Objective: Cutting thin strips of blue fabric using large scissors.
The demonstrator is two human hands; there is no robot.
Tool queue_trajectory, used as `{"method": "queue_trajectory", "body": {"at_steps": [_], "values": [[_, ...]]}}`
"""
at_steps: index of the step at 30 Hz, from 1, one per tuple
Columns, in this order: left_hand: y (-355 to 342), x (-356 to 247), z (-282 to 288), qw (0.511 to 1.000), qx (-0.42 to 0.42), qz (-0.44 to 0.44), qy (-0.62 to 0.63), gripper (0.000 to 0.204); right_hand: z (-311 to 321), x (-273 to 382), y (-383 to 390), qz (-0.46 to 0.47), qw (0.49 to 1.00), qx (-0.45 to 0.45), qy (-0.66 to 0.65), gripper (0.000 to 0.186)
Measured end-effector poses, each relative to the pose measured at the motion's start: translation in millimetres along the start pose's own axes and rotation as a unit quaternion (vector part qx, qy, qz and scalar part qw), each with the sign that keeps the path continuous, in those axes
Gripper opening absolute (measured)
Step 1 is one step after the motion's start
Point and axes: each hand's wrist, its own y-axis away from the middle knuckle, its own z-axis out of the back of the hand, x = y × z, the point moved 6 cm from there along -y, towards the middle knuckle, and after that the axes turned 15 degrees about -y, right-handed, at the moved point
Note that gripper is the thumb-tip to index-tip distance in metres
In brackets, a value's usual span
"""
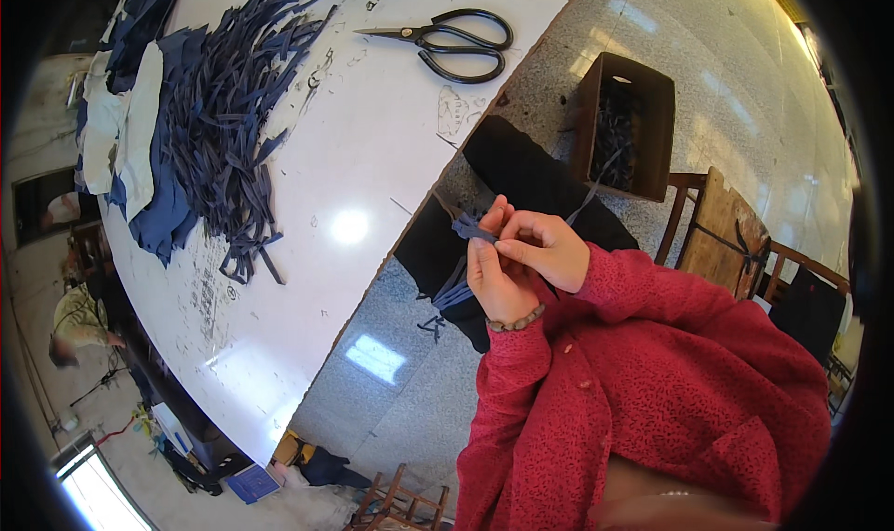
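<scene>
Over my black-clad lap (596,219), both my hands meet around a narrow blue-grey fabric strip (467,226). My left hand (501,289), with a beaded bracelet at its wrist, pinches the strip between its fingers. From the right, my right hand (551,251) closes on the same strip, thumb and forefinger pressed together. The strip's gathered end sticks out past my fingertips; whether it is knotted I cannot tell. More loose strips (453,293) hang over my leg below the left hand.
A white table (307,345) carries a heap of blue-grey strips (228,121), cloth pieces (140,130) and black-handled scissors (406,34). On the floor stands a brown box (659,126) with dark strips inside. A wooden chair (722,224) is at the right. Another person (79,321) is at the far left.
</scene>
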Motion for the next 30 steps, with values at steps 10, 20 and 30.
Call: {"method": "queue_trajectory", "body": {"at_steps": [10, 20, 30], "values": [[1.0, 10.9, -3.7, 0.994, 0.040, 0.025, 0.099, 0.043, -6.9, 7.0, 5.6, 0.064, 0.986, -0.011, 0.151, 0.008], [4.7, 11.6, -6.8, 0.990, 0.027, 0.041, 0.131, 0.044, -3.5, 3.8, 8.2, 0.085, 0.978, -0.088, 0.167, 0.008], [4.9, 3.7, -5.3, 0.999, 0.032, -0.020, 0.029, 0.043, -5.5, 2.8, 7.5, 0.093, 0.979, -0.091, 0.158, 0.014]]}}
